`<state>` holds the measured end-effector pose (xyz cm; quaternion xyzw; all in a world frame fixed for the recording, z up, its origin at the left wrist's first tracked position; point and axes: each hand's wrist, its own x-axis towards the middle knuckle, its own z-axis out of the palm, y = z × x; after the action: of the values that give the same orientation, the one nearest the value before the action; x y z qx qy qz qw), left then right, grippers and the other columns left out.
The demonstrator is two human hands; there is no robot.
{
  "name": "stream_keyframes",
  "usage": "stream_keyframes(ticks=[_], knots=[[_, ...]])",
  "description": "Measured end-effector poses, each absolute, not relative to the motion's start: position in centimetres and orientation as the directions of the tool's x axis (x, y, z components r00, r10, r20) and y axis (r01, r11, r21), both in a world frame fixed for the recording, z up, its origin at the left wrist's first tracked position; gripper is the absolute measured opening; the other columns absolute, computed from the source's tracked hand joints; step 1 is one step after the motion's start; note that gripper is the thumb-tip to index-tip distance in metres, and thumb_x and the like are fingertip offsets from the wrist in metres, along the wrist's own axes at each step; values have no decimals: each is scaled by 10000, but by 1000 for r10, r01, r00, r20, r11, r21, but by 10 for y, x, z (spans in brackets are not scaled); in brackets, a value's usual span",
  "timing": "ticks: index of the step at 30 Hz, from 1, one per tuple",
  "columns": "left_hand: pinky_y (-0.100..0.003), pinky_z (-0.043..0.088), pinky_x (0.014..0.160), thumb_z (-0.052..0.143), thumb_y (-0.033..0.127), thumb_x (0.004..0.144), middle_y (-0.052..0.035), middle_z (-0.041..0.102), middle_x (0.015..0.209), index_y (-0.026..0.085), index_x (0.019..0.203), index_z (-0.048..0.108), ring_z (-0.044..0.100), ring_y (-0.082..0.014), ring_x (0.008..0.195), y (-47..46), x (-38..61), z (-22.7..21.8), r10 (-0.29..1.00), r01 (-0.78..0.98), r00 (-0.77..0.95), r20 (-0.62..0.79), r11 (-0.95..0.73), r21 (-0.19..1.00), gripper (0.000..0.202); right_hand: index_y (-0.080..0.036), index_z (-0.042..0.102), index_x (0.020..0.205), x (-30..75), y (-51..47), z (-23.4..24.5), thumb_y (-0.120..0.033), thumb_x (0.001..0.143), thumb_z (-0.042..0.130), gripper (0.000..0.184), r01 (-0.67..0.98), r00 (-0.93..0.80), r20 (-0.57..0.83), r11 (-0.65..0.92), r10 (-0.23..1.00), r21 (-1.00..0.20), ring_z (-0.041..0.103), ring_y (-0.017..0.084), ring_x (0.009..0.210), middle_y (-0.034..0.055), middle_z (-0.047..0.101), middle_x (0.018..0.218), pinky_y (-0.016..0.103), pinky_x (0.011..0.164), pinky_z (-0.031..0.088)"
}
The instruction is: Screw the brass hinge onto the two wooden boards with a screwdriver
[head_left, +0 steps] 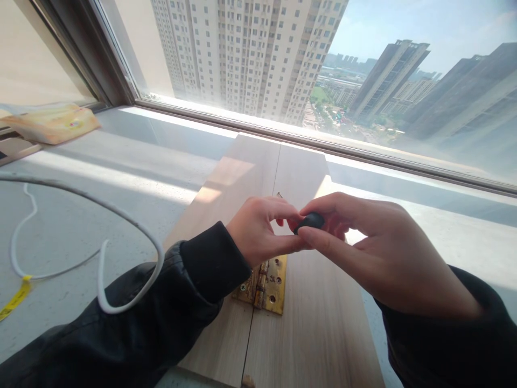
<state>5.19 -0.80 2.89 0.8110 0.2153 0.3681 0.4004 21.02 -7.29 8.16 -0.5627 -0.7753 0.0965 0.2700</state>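
Observation:
My left hand (258, 229) and my right hand (375, 242) meet above two pale wooden boards (315, 312). Fingertips of both pinch a small, black, rounded object (314, 220) between them; its kind is hard to make out, as the fingers cover part of it. Below my left hand, a worn brass hinge (278, 288) lies across the seam between the boards. One screw (243, 288) sits in its left leaf, while holes show in the right leaf. My left hand hides the hinge's upper part. Just beyond that hand, a small screw-like piece (279, 194) sticks up near the seam.
A white cable (157, 237) loops at the left, partly across my left sleeve, with a yellow tag (16, 297). Farther back lies an orange-and-cream packet (52, 123). The window frame (226, 123) borders the far side of the sill.

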Motion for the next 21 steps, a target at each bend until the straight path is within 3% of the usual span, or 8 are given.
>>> stream_keyframes(ticks=[13, 17, 21], knots=[[-221, 389, 572, 666, 265, 736, -4, 585, 660, 116, 765, 679, 486, -96, 624, -2, 47, 27, 572, 12, 701, 426, -607, 795, 153, -211, 627, 831, 205, -73, 87, -385, 770, 608, 185, 822, -201, 211, 282, 957, -494, 528, 101, 527, -22, 609, 646, 250, 482, 427], [-272, 440, 630, 610, 291, 774, -50, 617, 730, 120, 826, 683, 537, -149, 706, -1, 45, 29, 533, 3, 751, 391, -595, 804, 193, -249, 652, 938, 205, -72, 84, -364, 782, 614, 197, 800, -234, 248, 331, 940, -500, 522, 86, 536, -30, 637, 714, 246, 509, 438], [-280, 445, 642, 602, 285, 765, -59, 641, 754, 126, 803, 680, 549, -152, 721, -3, 47, 30, 569, 29, 716, 405, -603, 797, 182, -258, 678, 913, 207, -71, 82, -330, 786, 622, 156, 797, -251, 308, 376, 918, -473, 503, 77, 533, -41, 625, 684, 238, 515, 422]])
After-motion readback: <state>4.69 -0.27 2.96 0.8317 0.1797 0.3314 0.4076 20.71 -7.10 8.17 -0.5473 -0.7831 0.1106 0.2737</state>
